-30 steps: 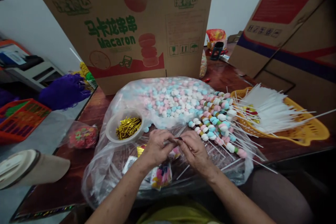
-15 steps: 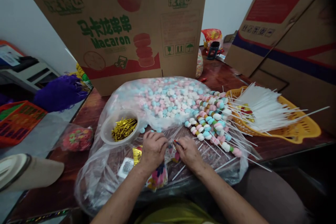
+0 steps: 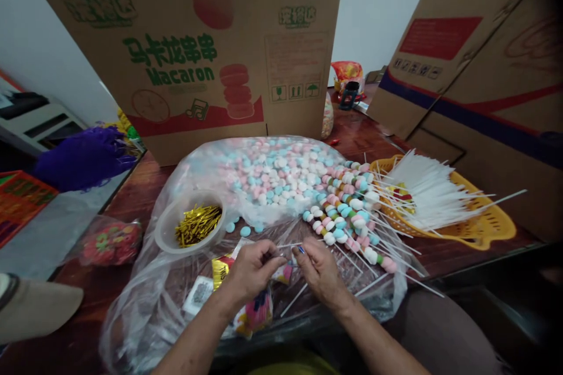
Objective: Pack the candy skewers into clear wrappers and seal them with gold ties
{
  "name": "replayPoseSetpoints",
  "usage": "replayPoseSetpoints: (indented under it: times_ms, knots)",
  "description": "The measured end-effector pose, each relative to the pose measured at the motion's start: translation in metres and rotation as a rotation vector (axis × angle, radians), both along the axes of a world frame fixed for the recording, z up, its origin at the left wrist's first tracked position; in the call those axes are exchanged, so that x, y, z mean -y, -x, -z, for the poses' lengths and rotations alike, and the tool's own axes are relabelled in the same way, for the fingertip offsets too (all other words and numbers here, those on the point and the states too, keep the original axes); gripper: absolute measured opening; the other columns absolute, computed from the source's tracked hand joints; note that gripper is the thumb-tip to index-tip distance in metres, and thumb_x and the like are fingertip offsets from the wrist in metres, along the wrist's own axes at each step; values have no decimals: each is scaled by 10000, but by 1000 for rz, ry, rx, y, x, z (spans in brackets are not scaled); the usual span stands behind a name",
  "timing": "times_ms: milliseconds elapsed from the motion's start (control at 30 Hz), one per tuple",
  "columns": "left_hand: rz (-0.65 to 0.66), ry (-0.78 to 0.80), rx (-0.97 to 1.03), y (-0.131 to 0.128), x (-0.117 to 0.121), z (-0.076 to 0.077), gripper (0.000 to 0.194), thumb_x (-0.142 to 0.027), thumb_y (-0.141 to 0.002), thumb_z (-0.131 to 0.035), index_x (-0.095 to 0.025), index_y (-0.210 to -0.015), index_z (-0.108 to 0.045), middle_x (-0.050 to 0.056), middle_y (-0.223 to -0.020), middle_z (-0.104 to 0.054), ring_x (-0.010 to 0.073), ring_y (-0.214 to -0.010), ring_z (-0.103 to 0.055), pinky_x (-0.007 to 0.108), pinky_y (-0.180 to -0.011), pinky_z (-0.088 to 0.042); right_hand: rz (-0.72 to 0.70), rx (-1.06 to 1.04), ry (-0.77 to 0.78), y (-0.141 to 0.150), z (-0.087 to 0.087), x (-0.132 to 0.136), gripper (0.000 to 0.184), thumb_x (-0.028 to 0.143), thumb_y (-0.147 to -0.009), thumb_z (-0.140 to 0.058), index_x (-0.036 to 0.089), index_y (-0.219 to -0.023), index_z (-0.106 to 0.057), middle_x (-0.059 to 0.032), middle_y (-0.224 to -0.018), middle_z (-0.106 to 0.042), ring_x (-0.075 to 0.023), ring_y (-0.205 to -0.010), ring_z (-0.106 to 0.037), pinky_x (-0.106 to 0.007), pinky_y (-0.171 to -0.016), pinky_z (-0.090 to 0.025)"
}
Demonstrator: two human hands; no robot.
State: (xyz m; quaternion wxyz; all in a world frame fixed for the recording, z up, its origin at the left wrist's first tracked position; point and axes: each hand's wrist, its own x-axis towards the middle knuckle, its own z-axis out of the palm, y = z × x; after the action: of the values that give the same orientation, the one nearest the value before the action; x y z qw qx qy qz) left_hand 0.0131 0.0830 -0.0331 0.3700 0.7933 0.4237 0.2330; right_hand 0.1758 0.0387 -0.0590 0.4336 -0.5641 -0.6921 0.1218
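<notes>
My left hand [image 3: 251, 268] and my right hand [image 3: 320, 268] meet over a clear plastic sheet [image 3: 145, 304], both pinched on a thin white stick [image 3: 288, 244] that lies level between their fingertips. Under my left hand lies a small colourful wrapper [image 3: 255, 313]. Just beyond my right hand is a row of finished marshmallow skewers [image 3: 347, 217]. Behind them a heap of loose pink, blue and white marshmallows [image 3: 281, 170] fills the bag. A round tub of gold twist ties [image 3: 193, 224] stands left of my hands.
A yellow basket [image 3: 492, 225] of white sticks sits at the right. A big "Macaron" carton [image 3: 185, 47] stands behind, more cartons [image 3: 475, 70] at the right. At the left are a bag of sweets [image 3: 109, 241], a purple bundle [image 3: 81, 158] and an orange crate [image 3: 21, 199].
My hands have lifted slightly off the wrapper and now hold a white stick between them. The view has tilted down and drifted right.
</notes>
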Motion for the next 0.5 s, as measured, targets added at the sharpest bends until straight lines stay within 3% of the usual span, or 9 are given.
replayPoseSetpoints:
  times_ms: [100, 200, 300, 367, 433, 500]
  knots:
    - [110, -94, 1, 3, 6, -5, 227, -286, -821, -507, -151, -645, -554, -27, -557, -529, 86, -532, -463, 192, -527, -337, 1, 31, 38, -10, -8, 9, 427, 320, -936, -298, 185, -543, -394, 27, -522, -406, -102, -515, -421, -224, -512, -338]
    - [143, -250, 26, 9, 7, -8, 253, -263, -869, -427, -152, -703, -583, 1, -599, -565, 99, -559, -495, 201, -545, -358, 113, 57, 45, -38, -19, 14, 414, 290, -939, -270, 175, -588, -457, 14, -548, -447, -108, -526, -436, -225, -531, -354]
    - [107, -395, 69, 15, 7, -7, 237, -234, -879, -404, -149, -755, -588, 35, -670, -593, 122, -636, -532, 220, -601, -405, 395, 225, 57, -82, -27, 15, 279, 274, -879, -396, 150, -684, -553, -75, -702, -536, -191, -697, -477, -309, -629, -368]
    - [95, -449, 115, 17, 7, -6, 211, -217, -876, -410, -145, -782, -585, 52, -710, -602, 134, -688, -549, 229, -635, -430, 555, 569, 172, -110, -26, 14, 182, 235, -816, -475, 145, -719, -600, -136, -793, -569, -266, -795, -486, -367, -643, -371]
    - [82, -465, 163, 18, 9, -7, 188, -196, -871, -415, -142, -807, -584, 59, -732, -607, 136, -710, -561, 227, -648, -445, 539, 773, 230, -133, -21, 16, 174, 186, -788, -476, 146, -712, -627, -148, -788, -587, -298, -808, -508, -397, -638, -392]
    - [66, -468, 195, 19, 12, -11, 173, -179, -863, -428, -139, -822, -592, 52, -719, -610, 127, -683, -565, 217, -632, -446, 425, 755, 187, -147, -17, 22, 233, 164, -798, -428, 153, -711, -643, -125, -752, -605, -272, -779, -550, -393, -669, -433]
